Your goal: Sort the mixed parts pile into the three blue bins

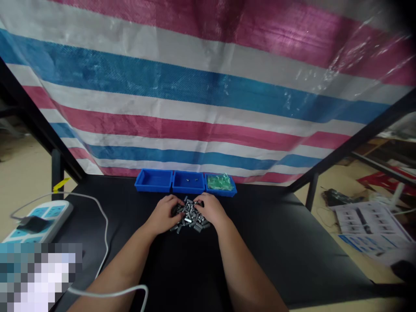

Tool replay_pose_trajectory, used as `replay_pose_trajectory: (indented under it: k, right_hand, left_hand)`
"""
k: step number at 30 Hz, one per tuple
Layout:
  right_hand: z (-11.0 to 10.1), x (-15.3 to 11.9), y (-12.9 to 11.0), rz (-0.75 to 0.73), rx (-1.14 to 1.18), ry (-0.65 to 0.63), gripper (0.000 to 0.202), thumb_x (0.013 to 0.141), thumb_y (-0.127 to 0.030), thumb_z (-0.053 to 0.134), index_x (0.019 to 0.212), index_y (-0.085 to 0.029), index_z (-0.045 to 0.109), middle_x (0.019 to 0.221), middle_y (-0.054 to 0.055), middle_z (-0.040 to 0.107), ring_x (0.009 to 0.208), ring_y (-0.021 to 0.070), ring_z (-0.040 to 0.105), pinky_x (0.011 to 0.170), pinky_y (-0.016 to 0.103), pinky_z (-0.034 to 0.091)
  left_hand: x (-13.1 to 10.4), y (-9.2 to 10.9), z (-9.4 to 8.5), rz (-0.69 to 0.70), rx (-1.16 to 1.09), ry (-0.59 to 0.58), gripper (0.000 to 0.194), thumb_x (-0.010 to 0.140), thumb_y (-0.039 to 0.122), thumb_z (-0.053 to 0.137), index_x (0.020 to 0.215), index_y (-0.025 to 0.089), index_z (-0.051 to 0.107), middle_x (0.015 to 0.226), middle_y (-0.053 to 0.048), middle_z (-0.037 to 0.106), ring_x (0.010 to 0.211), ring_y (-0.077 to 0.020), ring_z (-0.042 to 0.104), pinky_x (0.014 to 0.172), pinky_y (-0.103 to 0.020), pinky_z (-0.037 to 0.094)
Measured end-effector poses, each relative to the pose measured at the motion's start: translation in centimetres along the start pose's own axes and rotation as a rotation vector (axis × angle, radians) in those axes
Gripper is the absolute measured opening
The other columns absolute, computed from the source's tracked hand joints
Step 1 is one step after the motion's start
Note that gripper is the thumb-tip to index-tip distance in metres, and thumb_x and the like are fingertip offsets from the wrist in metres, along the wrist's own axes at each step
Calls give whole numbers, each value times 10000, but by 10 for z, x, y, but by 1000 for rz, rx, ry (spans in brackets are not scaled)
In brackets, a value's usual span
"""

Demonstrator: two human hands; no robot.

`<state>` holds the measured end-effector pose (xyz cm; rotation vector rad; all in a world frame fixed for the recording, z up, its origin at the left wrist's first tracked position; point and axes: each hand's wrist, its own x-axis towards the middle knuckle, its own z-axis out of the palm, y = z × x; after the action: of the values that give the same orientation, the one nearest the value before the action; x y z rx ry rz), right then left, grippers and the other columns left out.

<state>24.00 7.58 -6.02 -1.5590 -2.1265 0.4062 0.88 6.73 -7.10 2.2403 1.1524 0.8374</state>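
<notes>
A pile of small grey cylindrical pieces and shiny metal parts (188,219) lies on the black table. At its left edge is my left hand (164,214), thumb and fingers apart, touching the pieces. My right hand (210,208) reaches the pile's upper right side with thumb and fingertips close together; whatever is between them is too small to make out. Just beyond the hands stand three blue bins in a row: the left bin (154,187) has nothing visible in it, the middle bin (188,189) contains two small metal parts, and the right bin (221,192) holds a green packet (220,182).
A white power strip (61,212) with a black plug (34,224) sits at the left. Its white cable (105,225) loops over the table near my left forearm. Behind the bins hangs a striped tarp (208,104). Printed sheets (373,225) lie off to the right.
</notes>
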Motion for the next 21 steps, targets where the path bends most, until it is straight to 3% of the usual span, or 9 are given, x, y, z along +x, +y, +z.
replay_pose_trajectory:
  k: [11, 16, 21]
  right_hand:
    - [2, -4, 12, 43, 179, 18, 106, 834, -228, 687, 876, -241, 783, 793, 16, 756, 665, 169, 662, 642, 266, 487]
    - [-2, -7, 12, 2, 260, 155, 122, 851, -260, 673, 897, -229, 782, 816, 31, 741, 688, 173, 671, 672, 282, 527]
    - [6, 7, 6, 49, 544, 357, 234, 876, -379, 662, 974, -192, 762, 877, 63, 721, 681, 174, 692, 646, 299, 596]
  left_hand:
    - [0, -3, 1, -7, -9, 16, 260, 799, 303, 666, 1050, 234, 678, 1002, -56, 647, 969, -245, 596, 889, -383, 473]
    - [1, -2, 0, -9, -32, 23, 247, 792, 289, 670, 1034, 240, 682, 1009, -53, 665, 969, -245, 602, 886, -382, 474]
    - [1, -2, -1, -16, -43, 27, 248, 792, 270, 666, 1038, 233, 677, 1003, -54, 661, 954, -242, 599, 880, -384, 472]
